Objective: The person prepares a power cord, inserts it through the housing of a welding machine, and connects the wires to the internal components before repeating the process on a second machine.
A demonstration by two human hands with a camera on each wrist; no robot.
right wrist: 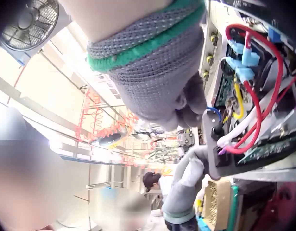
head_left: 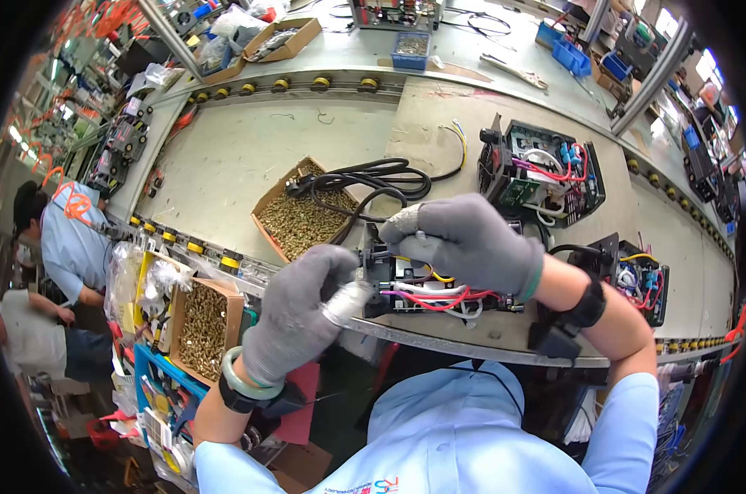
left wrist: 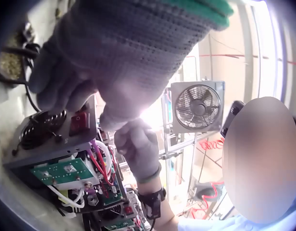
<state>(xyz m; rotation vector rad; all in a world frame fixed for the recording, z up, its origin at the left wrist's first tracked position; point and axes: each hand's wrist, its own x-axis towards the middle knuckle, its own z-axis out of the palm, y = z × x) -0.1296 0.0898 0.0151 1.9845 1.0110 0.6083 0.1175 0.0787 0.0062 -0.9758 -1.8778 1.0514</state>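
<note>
An open electronics unit (head_left: 439,298) with red, white and yellow wires lies at the near edge of the bench. Its end panel carries a fan (left wrist: 42,130) and a red switch (left wrist: 79,122). My gloved left hand (head_left: 294,309) is beside this panel, fingers loosely bent, with white covering on its thumb. My gloved right hand (head_left: 472,247) is over the panel end of the unit, its fingers curled. A blue wire (right wrist: 214,110) shows right at its fingertips; I cannot tell whether they pinch it. A coiled black power cable (head_left: 381,175) lies just beyond both hands.
A cardboard box of small brass-coloured parts (head_left: 303,214) is behind the left hand. Another parts box (head_left: 206,329) stands below the bench edge. A second open unit (head_left: 542,173) sits at back right, a third (head_left: 640,284) at right. Yellow rollers (head_left: 229,263) line the bench edges.
</note>
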